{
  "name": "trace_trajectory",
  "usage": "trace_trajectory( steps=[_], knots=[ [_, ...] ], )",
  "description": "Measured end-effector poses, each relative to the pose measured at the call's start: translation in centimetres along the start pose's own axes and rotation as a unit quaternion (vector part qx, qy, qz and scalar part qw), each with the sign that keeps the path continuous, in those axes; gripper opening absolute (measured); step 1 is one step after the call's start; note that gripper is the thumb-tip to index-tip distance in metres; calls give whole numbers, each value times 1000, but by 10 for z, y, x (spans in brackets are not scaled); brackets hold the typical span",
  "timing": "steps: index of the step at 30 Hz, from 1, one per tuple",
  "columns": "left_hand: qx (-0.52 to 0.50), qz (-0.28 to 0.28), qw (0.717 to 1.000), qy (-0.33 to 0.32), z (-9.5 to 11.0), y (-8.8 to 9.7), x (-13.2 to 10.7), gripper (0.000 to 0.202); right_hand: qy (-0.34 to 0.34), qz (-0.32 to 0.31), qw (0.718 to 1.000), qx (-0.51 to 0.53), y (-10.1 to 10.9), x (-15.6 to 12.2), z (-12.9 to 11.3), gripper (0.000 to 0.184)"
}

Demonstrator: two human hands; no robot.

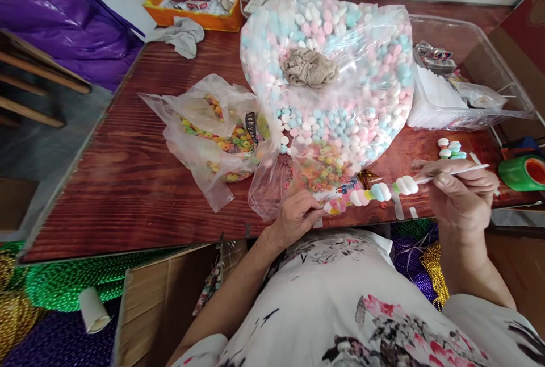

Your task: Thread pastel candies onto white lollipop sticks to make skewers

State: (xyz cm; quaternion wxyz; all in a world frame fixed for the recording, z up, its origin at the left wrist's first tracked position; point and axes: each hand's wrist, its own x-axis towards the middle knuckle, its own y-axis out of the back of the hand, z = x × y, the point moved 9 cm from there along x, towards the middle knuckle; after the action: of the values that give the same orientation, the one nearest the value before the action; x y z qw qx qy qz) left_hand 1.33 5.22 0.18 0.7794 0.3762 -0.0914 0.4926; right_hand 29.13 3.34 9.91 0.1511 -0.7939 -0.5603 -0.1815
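Note:
A row of pastel marshmallows and fruit-loop rings (380, 191) hangs level above the front of the table, strung along a line with a white stick (472, 169) at its right end. Thumb and fingers of my right hand (462, 196) close on that stick, just beyond a white marshmallow. My left hand (298, 216) is closed in a pinch at the row's left end, by a pink piece; its exact grip is partly hidden. Behind the hands lies a large clear bag of marshmallows (383, 88). Left of it sits an opened bag of colourful cereal rings (230, 142).
A crumpled brown cloth (310, 67) rests on the big bag. Behind my right hand are a small marshmallow cluster (451, 150) and a clear plastic bin (506, 108); green tape (522, 172) lies at right. An orange box (230, 21) and grey cloth (183, 37) stand back left.

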Motion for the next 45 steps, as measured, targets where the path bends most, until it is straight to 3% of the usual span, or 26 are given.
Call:
trace_trajectory(
  steps=[5,12,16,21,23,28,32,35,37,40,45],
  knots=[
    [-69,-4,994,82,-14,-4,-2,23,-14,2,1000,28,1,-1,3,11],
    [-70,8,997,31,1,-3,5,19,0,-36,999,26,-12,-7,7,3],
    [-42,3,999,-15,11,-5,8,20,32,-96,995,12,-24,-10,-5,6],
    [-20,-3,1000,-23,13,-7,8,20,69,-225,971,-33,-41,-19,-22,13],
    [-31,-2,1000,-5,10,-7,8,20,71,-237,969,-24,-42,-20,-24,11],
    [-91,-8,993,69,1,-8,4,20,86,-195,977,-27,-38,-21,-24,14],
    [-149,-12,975,166,-9,-12,-1,25,121,-229,965,-44,-46,-27,-29,20],
    [-153,-13,966,206,-14,-14,-4,29,89,-269,959,-11,-50,-26,-24,16],
    [-124,-12,979,161,-8,-13,-2,29,36,-270,962,18,-50,-21,-11,12],
    [-48,-18,998,41,9,-16,1,26,-42,-203,977,57,-44,-13,15,7],
    [31,-22,996,-76,21,-20,-4,16,-137,-125,977,107,-46,-18,54,6]
  ],
)
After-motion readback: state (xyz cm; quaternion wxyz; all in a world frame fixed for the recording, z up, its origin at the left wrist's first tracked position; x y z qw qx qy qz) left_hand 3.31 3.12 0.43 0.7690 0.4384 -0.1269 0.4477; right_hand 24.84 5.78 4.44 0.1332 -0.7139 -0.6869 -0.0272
